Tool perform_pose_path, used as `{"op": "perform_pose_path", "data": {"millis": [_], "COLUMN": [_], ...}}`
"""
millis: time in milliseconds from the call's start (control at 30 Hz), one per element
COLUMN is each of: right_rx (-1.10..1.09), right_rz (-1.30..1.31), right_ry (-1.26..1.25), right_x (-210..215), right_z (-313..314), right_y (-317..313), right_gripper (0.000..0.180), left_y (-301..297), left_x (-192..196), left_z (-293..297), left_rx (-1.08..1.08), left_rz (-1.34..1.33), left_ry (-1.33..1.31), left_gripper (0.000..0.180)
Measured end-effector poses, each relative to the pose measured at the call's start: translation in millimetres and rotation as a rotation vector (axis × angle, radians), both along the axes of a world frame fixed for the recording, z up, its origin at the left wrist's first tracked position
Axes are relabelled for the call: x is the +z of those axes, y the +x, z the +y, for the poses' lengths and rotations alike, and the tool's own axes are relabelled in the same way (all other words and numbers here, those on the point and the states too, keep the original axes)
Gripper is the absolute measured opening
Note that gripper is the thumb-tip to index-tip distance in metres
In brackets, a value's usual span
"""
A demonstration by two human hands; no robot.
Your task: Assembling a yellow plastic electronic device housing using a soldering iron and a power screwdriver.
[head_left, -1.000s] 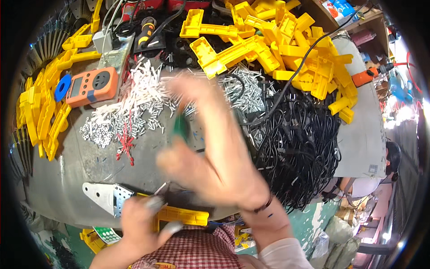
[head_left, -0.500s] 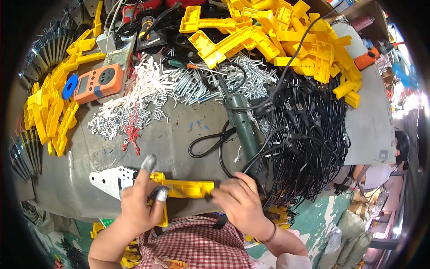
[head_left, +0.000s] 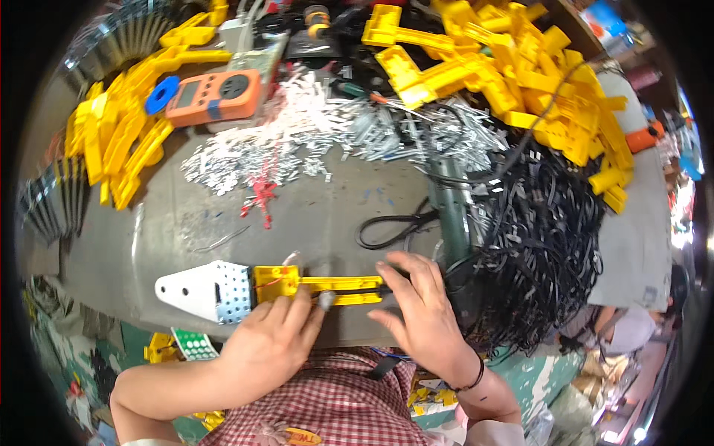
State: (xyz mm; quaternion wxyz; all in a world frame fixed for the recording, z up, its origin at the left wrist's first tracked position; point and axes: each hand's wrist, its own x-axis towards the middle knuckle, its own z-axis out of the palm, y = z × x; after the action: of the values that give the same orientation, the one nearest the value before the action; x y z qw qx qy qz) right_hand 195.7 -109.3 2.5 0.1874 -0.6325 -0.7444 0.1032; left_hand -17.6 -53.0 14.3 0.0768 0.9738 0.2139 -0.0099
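Observation:
A yellow plastic handle shell (head_left: pixel 343 282) lies open side up at the near edge of the table, thin wires inside its boxy end. That end meets a flat, pointed whitish metal plate (head_left: pixel 190 291) with a perforated band. My left hand (head_left: pixel 269 338) is closed on the shell's near side, its fingers pressed over the wall and a grey covering on one fingertip. My right hand (head_left: pixel 425 316) is at the shell's right end, thumb and fingers spread around a black piece (head_left: pixel 386 291). Whether its fingertips touch that piece, I cannot tell.
Loose screws and small pale parts (head_left: pixel 297 126) cover the table's far middle. Red-tipped wires (head_left: pixel 260 197) lie before them. An orange meter (head_left: pixel 212 99) stands at left. Yellow shells (head_left: pixel 491 70) and bundled black cords (head_left: pixel 543 230) fill the right, beside a dark green tool (head_left: pixel 452 223).
My left hand has come down onto the shell, its raised finger now lowered. My right hand has opened at the shell's end. The whole view has shifted, and the plate and shell sit straighter.

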Motion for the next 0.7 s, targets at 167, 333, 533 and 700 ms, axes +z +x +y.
{"op": "perform_pose_path", "data": {"millis": [167, 333, 533, 700], "right_rx": [0.163, 0.178, 0.160, 0.309], "right_rz": [0.445, 0.344, 0.275, 0.284], "right_ry": [-0.063, -0.062, -0.007, -0.020], "right_x": [-20.8, -27.2, -24.1, -15.8], "right_z": [22.2, 24.7, 26.5, 41.5], "right_y": [-41.3, -46.1, -55.7, -58.4], "right_gripper": [0.032, 0.030, 0.036, 0.029], "left_y": [-12.3, 2.3, -24.1, -25.5], "left_x": [8.4, 25.5, 6.4, -5.0], "left_z": [-0.9, 28.6, -17.9, -27.0], "left_rx": [0.124, 0.508, 0.239, 0.179], "left_rz": [-0.139, -0.416, -0.298, -0.160], "left_ry": [-0.175, -0.306, -0.128, -0.001], "left_gripper": [0.044, 0.039, 0.031, 0.029]}}
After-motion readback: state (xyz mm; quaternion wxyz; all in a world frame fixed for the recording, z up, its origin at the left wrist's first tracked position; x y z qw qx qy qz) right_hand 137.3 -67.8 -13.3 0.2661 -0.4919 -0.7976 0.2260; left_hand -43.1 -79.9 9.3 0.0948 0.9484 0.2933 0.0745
